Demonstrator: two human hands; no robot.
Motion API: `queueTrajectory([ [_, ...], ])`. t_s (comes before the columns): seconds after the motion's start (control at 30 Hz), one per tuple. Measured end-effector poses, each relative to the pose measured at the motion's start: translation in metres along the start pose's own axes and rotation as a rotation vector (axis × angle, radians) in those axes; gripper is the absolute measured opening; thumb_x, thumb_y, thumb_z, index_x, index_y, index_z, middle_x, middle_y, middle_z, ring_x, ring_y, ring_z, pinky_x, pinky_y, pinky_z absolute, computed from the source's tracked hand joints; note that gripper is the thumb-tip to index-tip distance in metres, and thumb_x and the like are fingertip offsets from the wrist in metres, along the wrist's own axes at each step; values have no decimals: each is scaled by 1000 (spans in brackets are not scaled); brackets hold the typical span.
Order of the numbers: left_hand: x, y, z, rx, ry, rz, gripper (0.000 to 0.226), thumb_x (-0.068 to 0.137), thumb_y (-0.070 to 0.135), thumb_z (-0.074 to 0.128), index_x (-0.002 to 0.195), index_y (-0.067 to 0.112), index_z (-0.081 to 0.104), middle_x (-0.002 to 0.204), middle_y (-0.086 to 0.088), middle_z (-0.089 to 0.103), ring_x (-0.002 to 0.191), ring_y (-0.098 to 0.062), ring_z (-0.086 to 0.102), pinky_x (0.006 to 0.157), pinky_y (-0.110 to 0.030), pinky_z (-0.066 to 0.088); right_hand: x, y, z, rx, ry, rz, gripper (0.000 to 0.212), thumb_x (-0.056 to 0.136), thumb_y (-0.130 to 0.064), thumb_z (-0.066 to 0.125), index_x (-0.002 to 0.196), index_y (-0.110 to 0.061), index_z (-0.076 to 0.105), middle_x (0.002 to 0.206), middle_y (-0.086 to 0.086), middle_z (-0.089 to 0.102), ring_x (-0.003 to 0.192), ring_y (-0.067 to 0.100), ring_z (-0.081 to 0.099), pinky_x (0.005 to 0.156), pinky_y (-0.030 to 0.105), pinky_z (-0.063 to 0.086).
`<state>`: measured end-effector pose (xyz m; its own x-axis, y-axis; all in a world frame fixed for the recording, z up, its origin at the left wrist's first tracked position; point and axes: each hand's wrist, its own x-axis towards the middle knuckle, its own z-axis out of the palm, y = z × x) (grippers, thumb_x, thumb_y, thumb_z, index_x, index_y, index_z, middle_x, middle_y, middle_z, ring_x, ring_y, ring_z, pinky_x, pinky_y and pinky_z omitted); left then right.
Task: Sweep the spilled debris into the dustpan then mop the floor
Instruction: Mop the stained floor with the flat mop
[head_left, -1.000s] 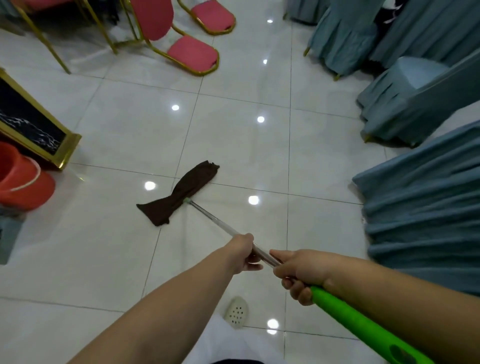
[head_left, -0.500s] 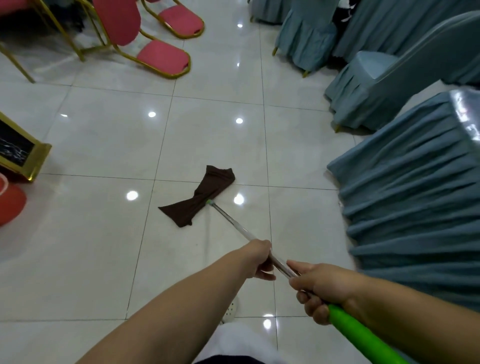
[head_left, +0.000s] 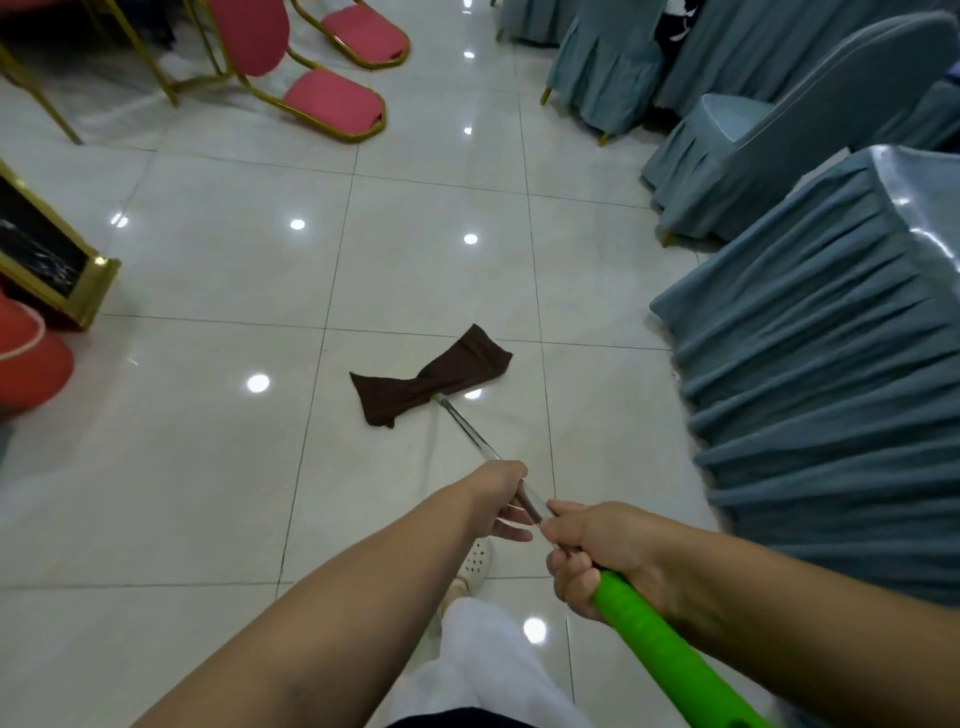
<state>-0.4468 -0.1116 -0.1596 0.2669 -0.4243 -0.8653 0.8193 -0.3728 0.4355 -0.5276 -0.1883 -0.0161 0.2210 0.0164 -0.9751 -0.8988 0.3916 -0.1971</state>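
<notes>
Fingers (head_left: 566, 566) of both hands grip mop (head_left: 431, 376) on glossy tile floor (head_left: 208, 467).

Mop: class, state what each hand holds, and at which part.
The left hand grips the mop's metal shaft; the right hand grips where the shaft meets the green handle.

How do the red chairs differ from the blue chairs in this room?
The red chairs show bare gold metal frames and flat padded seats; the blue chairs are hidden under loose cloth covers reaching almost to the floor. The red chairs lie tipped over at the far left; the blue chairs stand upright along the right. Both groups rest on the same glossy tiled floor, beyond the mop head.
</notes>
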Motion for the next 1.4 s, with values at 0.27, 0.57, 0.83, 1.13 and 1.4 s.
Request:
queueTrajectory([
  [0.27, -59, -93, -32, -53, 17, 12, 32, 94, 25, 37, 69, 7, 47, 67, -7, 55, 61, -17, 55, 38, -20, 49, -21, 97, 58, 164, -95, 58, 19, 102, -11, 39, 91, -6, 54, 42, 3, 38, 25, 6, 31, 25, 9, 29],
  [0.57, -113, -161, -40, -160, 83, 4, 27, 91, 20, 42, 65, 13, 41, 61, -4, 56, 57, -17, 56, 39, -21, 48, -51, 161, 75, 259, -182, 142, 38, 99, -9, 42, 68, 6, 58, 48, 2, 33, 21, 8, 32, 26, 6, 28],
  [0.83, -146, -193, -41, -205, 144, 32, 18, 88, 16, 42, 71, 12, 45, 38, -1, 56, 65, -18, 54, 51, -28, 48, -64, 182, 77, 239, -242, 250, 31, 94, -15, 51, 73, 7, 55, 57, 3, 35, 23, 12, 36, 26, 9, 34],
  [1.13, -160, -222, -15, -358, 409, 52, 21, 89, 9, 41, 68, 9, 44, 59, -9, 50, 55, -18, 52, 53, -31, 47, -63, 190, 53, 25, -301, 381, 24, 94, -17, 52, 78, 1, 53, 47, 5, 37, 23, 12, 35, 26, 11, 33],
  [1.4, -168, -258, 21, -468, 490, 88, 26, 90, 10, 39, 64, 9, 42, 60, -8, 50, 56, -19, 52, 59, -31, 48, -67, 209, 23, -231, -287, 367, 21, 93, -11, 52, 76, 1, 51, 47, 6, 39, 22, 9, 35, 26, 10, 33],
])
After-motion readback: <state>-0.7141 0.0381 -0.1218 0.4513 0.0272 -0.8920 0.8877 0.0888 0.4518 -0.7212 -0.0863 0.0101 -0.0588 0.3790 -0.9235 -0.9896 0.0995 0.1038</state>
